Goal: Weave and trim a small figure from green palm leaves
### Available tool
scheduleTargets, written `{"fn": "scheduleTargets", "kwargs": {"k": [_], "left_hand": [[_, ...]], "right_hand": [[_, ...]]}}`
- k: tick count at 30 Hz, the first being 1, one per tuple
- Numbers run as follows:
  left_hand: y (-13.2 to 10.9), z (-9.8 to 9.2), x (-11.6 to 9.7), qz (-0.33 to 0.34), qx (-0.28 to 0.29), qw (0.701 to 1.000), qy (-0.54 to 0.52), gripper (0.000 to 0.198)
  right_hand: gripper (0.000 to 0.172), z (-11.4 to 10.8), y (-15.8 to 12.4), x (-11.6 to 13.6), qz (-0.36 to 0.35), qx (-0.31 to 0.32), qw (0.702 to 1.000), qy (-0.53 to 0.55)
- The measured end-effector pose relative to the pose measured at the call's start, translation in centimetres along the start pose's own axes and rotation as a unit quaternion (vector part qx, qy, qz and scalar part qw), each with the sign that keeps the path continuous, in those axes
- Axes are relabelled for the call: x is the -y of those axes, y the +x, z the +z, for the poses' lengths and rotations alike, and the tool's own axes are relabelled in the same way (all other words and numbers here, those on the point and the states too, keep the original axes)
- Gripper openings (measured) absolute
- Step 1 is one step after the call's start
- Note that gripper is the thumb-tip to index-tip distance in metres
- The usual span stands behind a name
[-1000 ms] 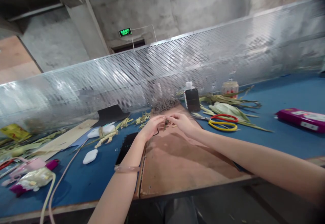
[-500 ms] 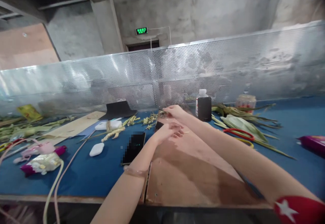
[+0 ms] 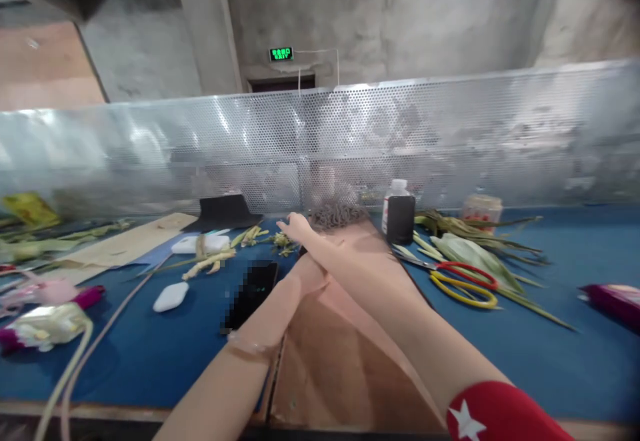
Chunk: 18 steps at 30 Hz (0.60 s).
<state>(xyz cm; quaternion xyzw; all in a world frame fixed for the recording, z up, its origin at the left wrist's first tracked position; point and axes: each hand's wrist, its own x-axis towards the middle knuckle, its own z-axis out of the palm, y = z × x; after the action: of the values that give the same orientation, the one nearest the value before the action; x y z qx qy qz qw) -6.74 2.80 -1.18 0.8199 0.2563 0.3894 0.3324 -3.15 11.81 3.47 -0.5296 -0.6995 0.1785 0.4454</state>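
Observation:
My right hand (image 3: 296,226) reaches far forward and to the left, at the far corner of the brown board (image 3: 350,347). Its fingers look stretched out, blurred, next to small green plant scraps (image 3: 281,241) and a grey pile of cord (image 3: 337,215). I see nothing in it. My left forearm, with a clear bangle (image 3: 250,345), runs up under the right arm. My left hand is hidden behind that arm. A black phone (image 3: 253,287) lies on the blue table (image 3: 165,354) just left of the board.
A black bottle with a white cap (image 3: 400,214), red and yellow scissors (image 3: 465,282), green leaves (image 3: 473,244) and a jar (image 3: 481,206) lie to the right. A purple pack (image 3: 613,296) is far right. A white case (image 3: 171,296), cardboard (image 3: 125,247) and cables (image 3: 75,354) are left. A perforated metal screen (image 3: 450,134) closes the back.
Both hands were together over the board, working on something small. My right hand then left it and swung forward and to the left. My left hand has slipped out of sight under the right arm.

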Motion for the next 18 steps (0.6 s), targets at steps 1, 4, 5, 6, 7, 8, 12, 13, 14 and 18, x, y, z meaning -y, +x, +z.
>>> {"fn": "scheduleTargets", "kwargs": {"k": [1,4,5,6,7,8,12,13,14,18], "left_hand": [[0.2,0.2,-0.1,0.026,0.039,0.998,0.035,0.032],[1.1,0.8,-0.4,0.064,0.055,0.990,0.114,0.038],[1.3,0.9,-0.5,0.064,0.028,0.990,0.123,0.035],[1.5,0.9,-0.6,0.063,0.005,0.989,0.134,0.031],[1.7,0.8,-0.8,0.065,-0.010,0.986,0.152,0.028],[1.7,0.5,-0.9,0.069,-0.011,0.981,0.181,0.029],[1.4,-1.0,-1.1,0.016,-0.028,0.959,0.280,0.043],[1.4,-1.3,-1.1,0.006,-0.032,0.956,0.292,0.043],[1.4,-1.6,-1.0,-0.006,-0.028,0.954,0.299,0.041],[1.5,-1.6,-1.0,-0.032,0.003,0.949,0.312,0.036]], "right_hand": [[0.021,-0.6,-0.6,-0.2,-0.009,-0.014,0.999,-0.027],[0.022,-3.3,-2.3,-0.4,-0.051,-0.051,0.994,-0.080],[0.023,-4.6,-2.9,-0.4,-0.072,-0.062,0.991,-0.089],[0.024,-6.0,-3.4,-0.6,-0.099,-0.073,0.988,-0.097],[0.024,-7.7,-3.9,-0.9,-0.150,-0.083,0.977,-0.125],[0.024,-9.7,-4.3,-1.4,-0.186,-0.092,0.965,-0.158],[0.028,-19.1,-6.2,-5.5,-0.084,-0.063,0.934,-0.341],[0.026,-21.5,-6.7,-6.8,-0.038,-0.053,0.930,-0.362],[0.023,-23.8,-7.3,-8.2,0.002,-0.049,0.925,-0.377],[0.008,-29.6,-9.6,-12.9,0.142,-0.027,0.898,-0.416]]}}
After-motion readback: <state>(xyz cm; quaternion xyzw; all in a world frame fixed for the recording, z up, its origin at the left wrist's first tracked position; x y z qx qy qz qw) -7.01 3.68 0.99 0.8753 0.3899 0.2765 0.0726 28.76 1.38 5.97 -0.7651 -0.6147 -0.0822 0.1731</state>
